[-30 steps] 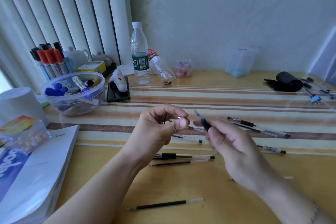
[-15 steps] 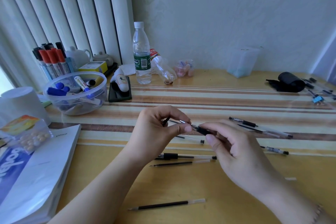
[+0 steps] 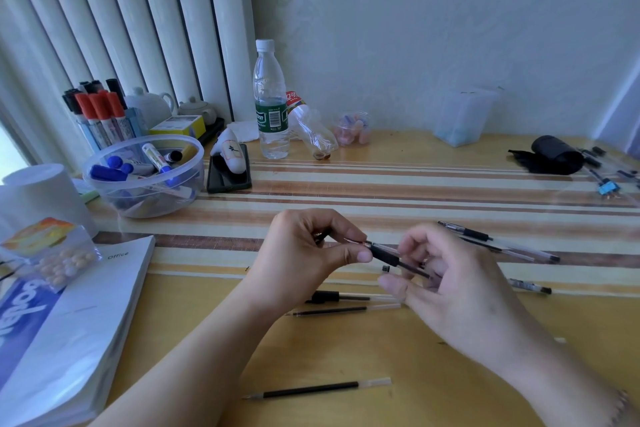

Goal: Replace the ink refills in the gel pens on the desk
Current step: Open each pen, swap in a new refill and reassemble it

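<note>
Above the desk's middle, my right hand [image 3: 446, 284] holds a clear gel pen [image 3: 394, 258] with a black grip by its barrel. My left hand [image 3: 304, 253] pinches the pen's metal tip between thumb and forefinger, and a dark piece shows under its curled fingers. On the desk [image 3: 346, 350] lie a loose black refill [image 3: 317, 390] near the front, another refill [image 3: 339, 311] and a pen part [image 3: 332, 296] under my hands. Two pens [image 3: 498, 241] lie to the right, with a short pen piece [image 3: 530, 286] below them.
A clear bowl of markers [image 3: 145, 177] and a cup of markers [image 3: 100, 114] stand at the left. A water bottle [image 3: 271, 104], a phone [image 3: 228, 173], a white book [image 3: 69, 322], a paper cup [image 3: 38, 198] and a black roll [image 3: 554, 154] also sit on the desk.
My right hand brought the pen leftward and level, so its tip met my left fingers. My right hand then slid back along the barrel, leaving the black grip exposed.
</note>
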### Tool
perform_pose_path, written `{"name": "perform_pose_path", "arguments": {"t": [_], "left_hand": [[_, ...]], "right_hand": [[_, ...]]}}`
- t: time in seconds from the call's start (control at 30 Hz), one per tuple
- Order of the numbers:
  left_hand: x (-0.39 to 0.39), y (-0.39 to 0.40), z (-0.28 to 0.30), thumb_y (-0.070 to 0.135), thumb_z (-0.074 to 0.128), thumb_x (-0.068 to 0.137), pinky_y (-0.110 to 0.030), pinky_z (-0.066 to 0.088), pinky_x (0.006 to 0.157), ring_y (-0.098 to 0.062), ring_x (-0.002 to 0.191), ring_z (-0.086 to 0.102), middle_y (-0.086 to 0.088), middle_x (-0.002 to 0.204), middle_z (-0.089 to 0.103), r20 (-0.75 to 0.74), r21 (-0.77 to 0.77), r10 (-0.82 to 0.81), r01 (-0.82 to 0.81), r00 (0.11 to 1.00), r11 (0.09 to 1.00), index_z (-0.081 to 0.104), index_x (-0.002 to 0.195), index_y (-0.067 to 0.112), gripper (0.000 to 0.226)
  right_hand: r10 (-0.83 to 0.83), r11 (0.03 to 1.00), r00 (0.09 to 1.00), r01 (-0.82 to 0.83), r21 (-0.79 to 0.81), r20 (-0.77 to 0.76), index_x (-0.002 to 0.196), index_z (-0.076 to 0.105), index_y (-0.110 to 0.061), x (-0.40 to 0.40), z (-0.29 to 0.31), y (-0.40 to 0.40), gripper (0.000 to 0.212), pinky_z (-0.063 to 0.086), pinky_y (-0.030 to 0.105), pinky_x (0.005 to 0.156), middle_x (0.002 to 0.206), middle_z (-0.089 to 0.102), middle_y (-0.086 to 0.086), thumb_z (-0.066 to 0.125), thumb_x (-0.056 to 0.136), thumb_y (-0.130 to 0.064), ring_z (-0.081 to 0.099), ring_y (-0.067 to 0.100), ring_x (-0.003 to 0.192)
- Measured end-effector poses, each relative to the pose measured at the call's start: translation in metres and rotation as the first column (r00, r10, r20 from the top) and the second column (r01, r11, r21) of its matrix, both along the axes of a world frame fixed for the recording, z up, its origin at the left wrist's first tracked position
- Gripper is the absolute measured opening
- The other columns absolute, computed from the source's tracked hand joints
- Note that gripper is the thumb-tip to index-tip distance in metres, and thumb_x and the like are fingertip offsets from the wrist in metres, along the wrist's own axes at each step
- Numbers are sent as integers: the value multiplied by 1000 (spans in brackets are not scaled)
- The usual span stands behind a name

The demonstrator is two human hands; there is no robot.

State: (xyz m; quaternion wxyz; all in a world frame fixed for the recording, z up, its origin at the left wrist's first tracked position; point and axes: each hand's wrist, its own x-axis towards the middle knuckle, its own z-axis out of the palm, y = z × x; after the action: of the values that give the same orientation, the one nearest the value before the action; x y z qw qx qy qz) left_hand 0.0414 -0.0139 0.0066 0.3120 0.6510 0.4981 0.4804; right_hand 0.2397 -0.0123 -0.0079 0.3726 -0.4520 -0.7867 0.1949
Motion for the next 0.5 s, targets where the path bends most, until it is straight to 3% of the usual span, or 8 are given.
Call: {"name": "perform_pose_path", "arguments": {"t": [0.07, 0.13, 0.2, 0.27, 0.33, 0.43, 0.5], "left_hand": [[-1, 1, 1, 16, 86, 66, -8, 37, 52, 6, 45, 49, 13, 63, 68, 11, -10, -4, 5, 1000, 1000, 73, 67, 26, 17], [-2, 2, 0, 19, 87, 65, -12, 39, 53, 4, 46, 47, 13, 65, 69, 11, -15, -5, 5, 1000, 1000, 73, 67, 28, 17], [-3, 3, -1, 20, 87, 65, -14, 41, 53, 4, 46, 48, 12, 66, 69, 17, -14, -9, 10, 1000, 1000, 73, 67, 28, 16], [-4, 4, -2, 21, 87, 65, -19, 45, 56, 4, 50, 50, 12, 67, 70, 11, -15, -14, 14, 1000, 1000, 72, 66, 30, 17], [-4, 4, -3, 21, 87, 65, -20, 45, 58, 4, 52, 51, 15, 66, 70, 2, -18, -21, 21, 1000, 1000, 72, 64, 31, 18], [-4, 4, -4, 20, 86, 66, -16, 42, 55, 3, 49, 49, 16, 64, 69, -15, -10, -27, 27, 1000, 1000, 71, 65, 30, 18], [-4, 4, -4, 20, 86, 66, -19, 46, 56, 4, 53, 52, 11, 68, 72, -12, -5, -35, 35, 999, 999, 72, 65, 30, 17]], "right_hand": [[-15, 1000, 1000, 15, -10, 3, 76, 57, -32, 1, 0, 2, 16, 40, 24, 46, 71, 64, -10, 73, 80, -29, 52, 14, 48], [-22, 1000, 998, 21, 13, 63, 67, 57, -36, 2, 3, 1, 23, 34, 17, 41, 63, 64, -13, 60, 89, -34, 50, 9, 43], [1, 1000, 996, 1, -20, 84, 72, 57, -41, 1, 5, -1, 18, 37, 21, 42, 65, 65, -14, 53, 89, -46, 50, 9, 42], [7, 998, 998, -4, -61, 57, 84, 55, -39, 1, 4, -1, 14, 44, 32, 48, 73, 65, -11, 60, 81, -51, 55, 11, 48], [-27, 999, 997, 30, -34, 76, 77, 57, -36, 2, 3, 0, 18, 42, 32, 47, 68, 65, -12, 58, 80, -54, 51, 10, 46], [-26, 1000, 997, 27, -8, 73, 65, 56, -36, 2, 5, -1, 41, 43, 32, 45, 59, 64, -5, 35, 86, -65, 52, 9, 44], [-12, 1000, 997, 13, -15, 76, 79, 55, -37, 3, 6, -1, 30, 47, 35, 48, 64, 64, -6, 49, 81, -66, 56, 11, 49]]}}
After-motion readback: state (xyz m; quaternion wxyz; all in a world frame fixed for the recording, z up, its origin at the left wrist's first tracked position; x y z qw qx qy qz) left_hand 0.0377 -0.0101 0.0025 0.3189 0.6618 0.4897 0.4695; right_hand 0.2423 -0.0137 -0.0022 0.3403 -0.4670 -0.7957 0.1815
